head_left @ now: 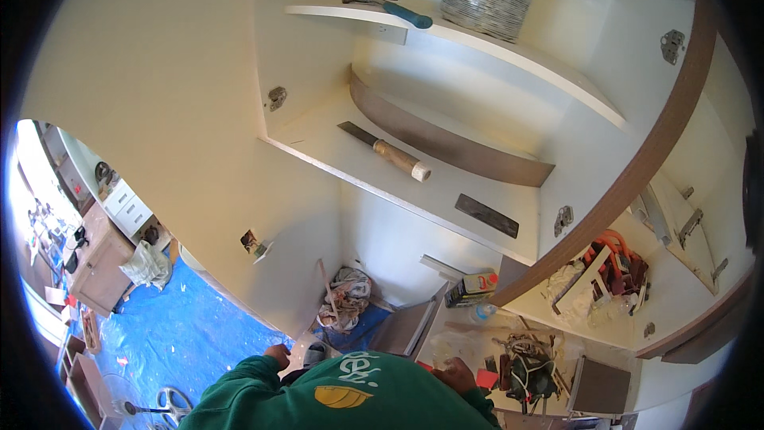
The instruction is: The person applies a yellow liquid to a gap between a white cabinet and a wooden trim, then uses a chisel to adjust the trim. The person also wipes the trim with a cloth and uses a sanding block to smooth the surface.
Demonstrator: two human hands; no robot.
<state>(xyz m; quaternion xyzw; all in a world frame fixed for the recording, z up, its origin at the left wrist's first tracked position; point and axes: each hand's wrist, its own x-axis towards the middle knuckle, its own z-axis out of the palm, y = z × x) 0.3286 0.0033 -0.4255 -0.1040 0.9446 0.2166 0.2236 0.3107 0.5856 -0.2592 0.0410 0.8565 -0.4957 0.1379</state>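
My left hand (278,356) is low in the picture beside the green sleeve, its fingers curled; whatever is inside them is hidden. Over on the right, my right hand (455,374) is also closed, with a bit of red showing next to it; I cannot make out what it holds. Ahead, on the cabinet's lower shelf, lies a dark-bladed tool with a wooden handle (402,159). A dark flat rectangular piece (487,216) and a curved brown strip (446,131) share that shelf. A hammer with a teal grip (407,14) rests on the upper shelf's edge.
A plastic-wrapped stack (487,0) stands on the upper shelf (549,72). Blue sheeting (187,314) covers the floor at left. A rectangular can (471,290), a tangled bundle (529,366) and orange tools (613,259) are at right. A crumpled cloth bundle (346,300) lies below.
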